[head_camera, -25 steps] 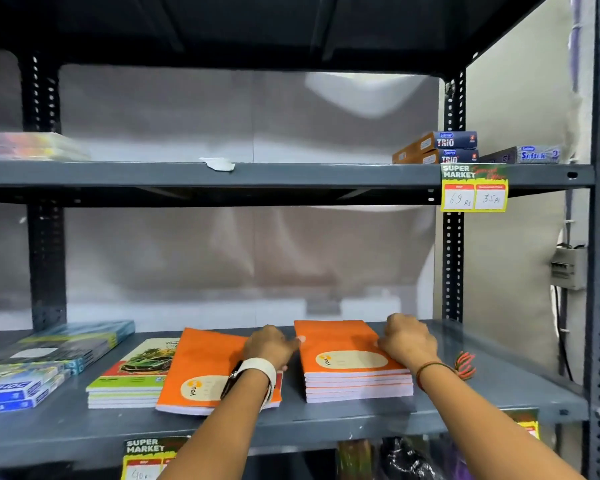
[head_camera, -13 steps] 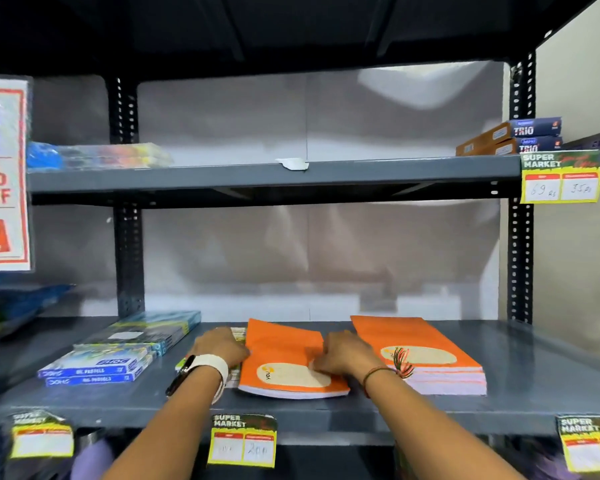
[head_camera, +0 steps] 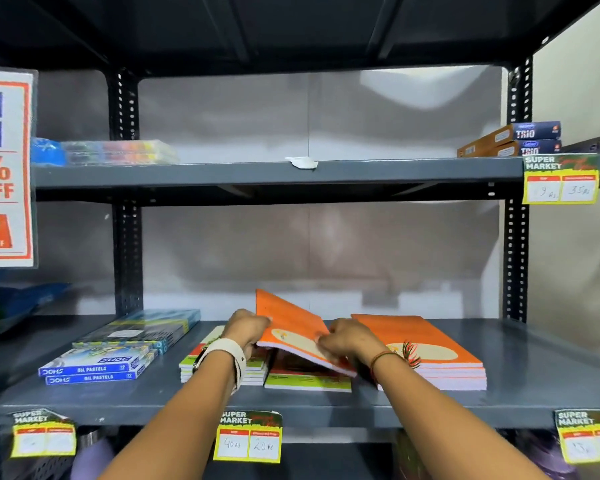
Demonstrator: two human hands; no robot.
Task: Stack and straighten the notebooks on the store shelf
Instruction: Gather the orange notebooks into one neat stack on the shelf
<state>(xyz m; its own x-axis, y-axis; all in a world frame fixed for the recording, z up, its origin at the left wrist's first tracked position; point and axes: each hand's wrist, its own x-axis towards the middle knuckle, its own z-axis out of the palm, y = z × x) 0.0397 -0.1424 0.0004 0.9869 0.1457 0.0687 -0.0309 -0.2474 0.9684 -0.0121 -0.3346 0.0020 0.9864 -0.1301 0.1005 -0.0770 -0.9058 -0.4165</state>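
Observation:
Both hands hold a small pile of orange notebooks [head_camera: 291, 329], tilted with its far edge raised off the grey shelf [head_camera: 153, 396]. My left hand [head_camera: 248, 329] grips its left edge; my right hand [head_camera: 349, 341] grips its right edge. Under the lifted pile lies a notebook with a red and green cover [head_camera: 307, 377]. To its left sits a stack of green-covered notebooks [head_camera: 196, 367], partly hidden by my left wrist. A neat stack of orange notebooks [head_camera: 437, 355] rests on the shelf to the right, close to my right wrist.
Blue oil pastel boxes [head_camera: 97, 368] and a flat teal pack [head_camera: 146, 329] lie on the shelf's left part. The shelf above carries Trio boxes [head_camera: 520, 138] at right and colourful packs [head_camera: 115, 152] at left. Price tags [head_camera: 248, 438] hang from the shelf's front edge. A sale sign [head_camera: 4, 168] stands at left.
Both hands left the right orange stack and went to the left orange pile. They have now lifted and tilted it, uncovering the red and green notebook beneath. The view shifted left.

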